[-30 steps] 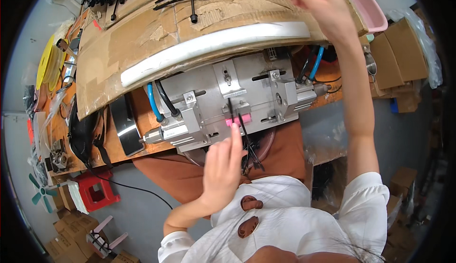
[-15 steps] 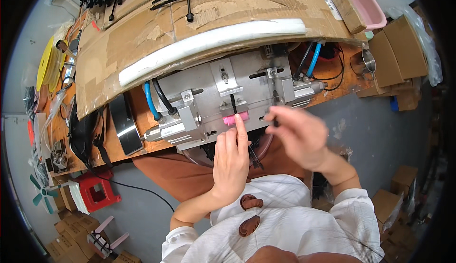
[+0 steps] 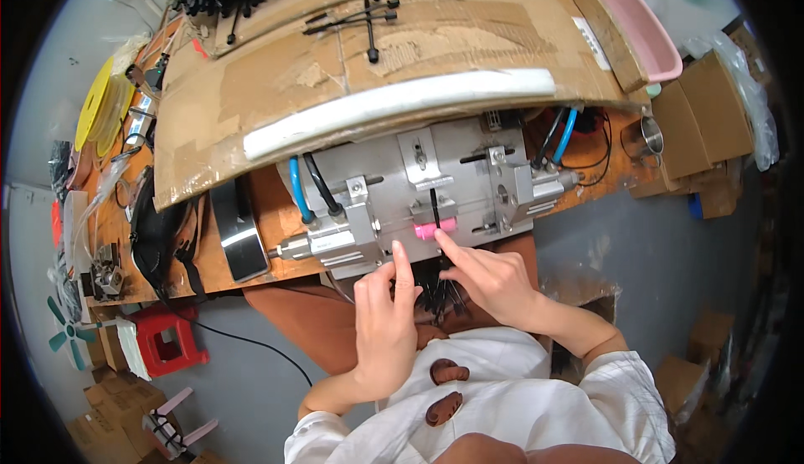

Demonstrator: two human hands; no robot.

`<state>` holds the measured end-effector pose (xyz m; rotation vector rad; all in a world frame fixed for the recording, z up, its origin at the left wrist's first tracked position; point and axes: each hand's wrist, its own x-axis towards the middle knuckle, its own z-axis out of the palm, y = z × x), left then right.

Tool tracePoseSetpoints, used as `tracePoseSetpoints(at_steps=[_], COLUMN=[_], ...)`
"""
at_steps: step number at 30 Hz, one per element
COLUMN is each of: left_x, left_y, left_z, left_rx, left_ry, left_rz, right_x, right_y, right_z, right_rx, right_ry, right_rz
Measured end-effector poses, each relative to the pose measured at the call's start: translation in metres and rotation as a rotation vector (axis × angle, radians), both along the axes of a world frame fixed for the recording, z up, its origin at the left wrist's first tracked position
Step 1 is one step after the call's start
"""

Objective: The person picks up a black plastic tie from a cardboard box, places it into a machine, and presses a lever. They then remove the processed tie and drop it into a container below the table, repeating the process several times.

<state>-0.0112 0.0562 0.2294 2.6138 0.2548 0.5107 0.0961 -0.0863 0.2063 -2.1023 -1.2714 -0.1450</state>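
Observation:
A small pink block sits at the front middle of a grey metal machine fixture. A thin black rod stretches from it toward the bracket behind. With its index fingertip, my right hand touches the pink block; the thumb is apart and nothing shows in the fingers. Nearer me and to the left, my left hand is raised with the index finger stretched out and the other fingers loosely bent, apparently empty. Between my hands, below the fixture's front edge, hangs a bunch of black rods, partly hidden.
Metal cylinders with blue hoses flank the fixture. Over it leans a cardboard sheet edged with a white foam strip, bearing several black rods. A dark phone lies left, a metal cup right.
My right hand has come left and down from beside the fixture, placing its fingertip on the pink block. My left hand has drawn its finger off the block and back. The view has shifted.

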Motion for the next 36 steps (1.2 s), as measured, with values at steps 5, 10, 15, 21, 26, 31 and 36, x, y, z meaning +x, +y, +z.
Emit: tracePoseSetpoints(at_steps=[5,10,15,21,26,31,36], left_x=[0.063,0.210,0.244,0.181,0.169,0.167,0.133], left_y=[0.066,0.100,0.101,0.131,0.122,0.119,0.108], left_z=[0.062,0.087,0.072,0.091,0.101,0.111,0.126], left_rx=[0.108,0.311,0.413,0.233,0.148,0.132,-0.090], left_ry=[-0.203,-0.139,-0.119,-0.053,-0.031,-0.016,-0.263], left_rz=[-0.148,-0.041,0.048,-0.289,-0.471,-0.497,-0.278], right_x=[0.082,0.241,0.283,0.254,0.238,0.208,0.192], right_y=[0.017,0.160,0.194,0.115,0.063,0.044,0.019], right_z=[0.076,0.133,0.141,0.128,0.129,0.146,0.140], right_rx=[0.117,-0.093,-0.374,-0.350,-0.142,0.106,0.387], right_ry=[-0.427,-0.607,-0.421,-0.276,-0.204,0.233,0.381], right_rz=[-0.004,-0.139,0.104,0.211,0.263,0.193,0.171])
